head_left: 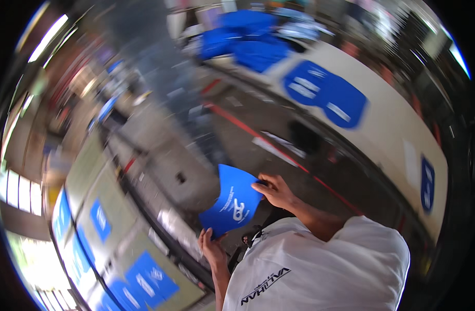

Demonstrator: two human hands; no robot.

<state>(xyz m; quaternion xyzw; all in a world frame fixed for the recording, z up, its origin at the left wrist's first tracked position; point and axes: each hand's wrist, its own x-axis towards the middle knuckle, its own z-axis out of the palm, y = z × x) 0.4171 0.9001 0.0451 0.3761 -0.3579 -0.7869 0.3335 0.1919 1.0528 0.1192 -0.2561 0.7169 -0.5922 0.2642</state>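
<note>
A blue printed panel (232, 199) with white lettering is stretched between my two hands in front of my body. It looks thin and flexible, with a slightly curved outline. My left hand (212, 248) pinches its lower left corner, fingers closed on the edge. At the upper right edge, my right hand (275, 191) grips it between thumb and fingers. Parts of both hands' fingers are hidden behind the panel.
To the right runs a long pale table (385, 137) bearing a printed blue piece (325, 93) and a heap of blue material (245, 39). On the left, another table (136, 228) carries several blue pieces. A red line (286, 160) crosses the floor between them. Motion blurs the background.
</note>
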